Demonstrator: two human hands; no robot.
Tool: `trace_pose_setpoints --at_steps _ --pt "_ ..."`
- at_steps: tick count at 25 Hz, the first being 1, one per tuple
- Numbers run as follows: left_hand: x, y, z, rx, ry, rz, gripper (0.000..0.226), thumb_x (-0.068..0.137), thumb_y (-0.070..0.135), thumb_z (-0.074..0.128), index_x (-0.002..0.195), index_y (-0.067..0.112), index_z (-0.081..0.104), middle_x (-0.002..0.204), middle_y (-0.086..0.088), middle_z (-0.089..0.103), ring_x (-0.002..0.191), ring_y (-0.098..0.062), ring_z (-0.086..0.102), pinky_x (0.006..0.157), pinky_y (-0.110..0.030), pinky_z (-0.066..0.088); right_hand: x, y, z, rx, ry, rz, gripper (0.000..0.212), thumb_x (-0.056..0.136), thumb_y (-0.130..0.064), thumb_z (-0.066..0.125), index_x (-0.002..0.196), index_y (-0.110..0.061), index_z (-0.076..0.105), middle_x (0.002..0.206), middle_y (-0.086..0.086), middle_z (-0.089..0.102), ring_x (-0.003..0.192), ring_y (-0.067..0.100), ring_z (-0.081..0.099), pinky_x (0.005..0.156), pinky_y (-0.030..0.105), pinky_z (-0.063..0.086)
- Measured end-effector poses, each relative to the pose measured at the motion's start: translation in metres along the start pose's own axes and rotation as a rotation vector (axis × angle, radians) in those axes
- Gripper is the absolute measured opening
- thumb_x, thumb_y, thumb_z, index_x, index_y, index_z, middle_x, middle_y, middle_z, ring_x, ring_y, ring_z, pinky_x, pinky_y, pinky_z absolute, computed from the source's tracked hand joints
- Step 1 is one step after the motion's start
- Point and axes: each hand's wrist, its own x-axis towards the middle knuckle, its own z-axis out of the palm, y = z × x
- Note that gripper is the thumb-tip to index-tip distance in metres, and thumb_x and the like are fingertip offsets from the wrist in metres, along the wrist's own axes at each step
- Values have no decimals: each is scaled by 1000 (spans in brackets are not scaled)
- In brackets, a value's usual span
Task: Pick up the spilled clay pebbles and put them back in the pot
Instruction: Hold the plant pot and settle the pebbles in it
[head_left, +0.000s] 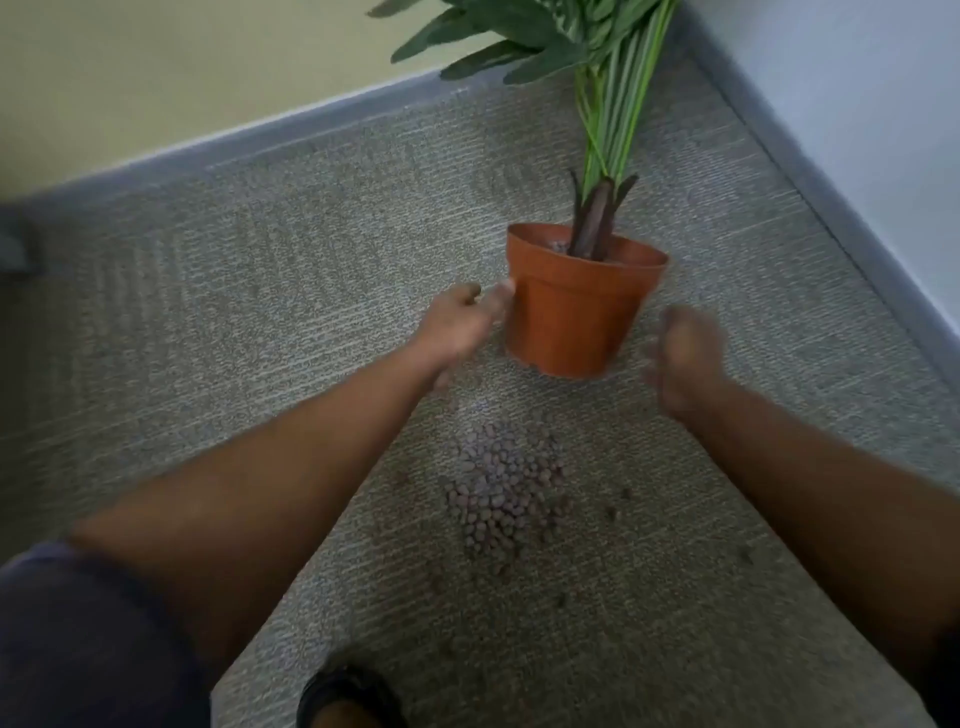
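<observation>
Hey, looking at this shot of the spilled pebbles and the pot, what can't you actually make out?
- Right hand: motion blur in the head view hides its fingers and grip.
- Pot: its near wall hides the fill inside.
- Left hand: blurred fingertips; contact with the pot is uncertain.
- Plant: its leaves are cut off by the top edge.

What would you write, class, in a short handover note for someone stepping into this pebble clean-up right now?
Left hand: at the pot's left side, fingertips at its wall; grip unclear from blur.
Right hand: blurred, right of the pot, apart from it; nothing seen in it.
Pot: upright on the carpet, plant in it.
Pebbles: heaped on the carpet in front of the pot, strays around.
Done: none visibly returned.
Left: gather pile and strays into the pot.
</observation>
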Motion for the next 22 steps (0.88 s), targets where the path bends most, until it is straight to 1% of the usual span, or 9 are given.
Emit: trace_pose_setpoints --at_steps 2,3,5,7,10,13,17,19,22 --pt "7 28 16 -125 -31 44 47 88 73 53 109 34 67 111 18 67 106 -13 60 75 -31 48 12 -31 -2 261 -61 120 44 94 -51 53 121 -17 63 110 -1 62 101 21 58 85 42 52" --pt "9 41 24 -165 -16 58 38 88 70 56 97 35 67 97 22 66 94 -7 60 68 -28 44 11 -48 -1 247 -120 157 49 92 -53 58 129 -20 63 118 -3 64 106 20 60 83 42 55" --pt "13 58 41 -210 62 51 32 87 59 64 100 30 65 96 13 68 90 -10 62 70 -31 46 2 -66 5 153 -213 140 31 95 -41 58 120 -25 70 114 -2 72 100 18 66 63 33 58" --pt "16 51 47 -205 153 44 32 84 51 66 103 25 63 98 5 69 90 -15 64 74 -35 50 -4 -54 7 60 -198 96 25 100 -34 52 114 -25 70 106 -1 72 94 18 66 58 31 55" --pt "13 38 38 -198 77 -9 35 82 49 64 104 23 61 93 2 66 88 -19 64 82 -43 57 -7 -36 0 77 -195 100 16 99 -31 54 109 -25 66 104 -4 69 91 14 65 49 30 54" --pt "9 24 31 -175 -11 -42 38 84 43 60 113 19 60 84 2 63 82 -21 63 79 -49 60 -11 -13 0 132 -265 164 23 97 -30 57 119 -27 63 117 -1 66 105 20 64 60 41 59" --pt "-1 9 34 -125 -9 -59 34 94 26 49 127 19 55 103 -5 64 93 -26 65 69 -44 63 -20 16 3 217 -325 200 32 94 -19 56 123 -30 60 123 1 66 110 25 64 71 53 61" --pt "-4 2 34 -126 24 -39 34 96 19 44 128 18 55 110 -6 66 95 -27 67 58 -36 62 -27 32 4 219 -322 169 35 91 -18 55 124 -31 58 122 2 68 108 27 68 75 52 61" --pt "-7 -13 34 -96 40 -26 31 99 14 42 125 15 60 107 -9 70 84 -29 72 53 -34 60 -41 59 8 203 -331 121 40 87 -24 58 127 -26 53 119 5 68 91 21 74 76 48 62"
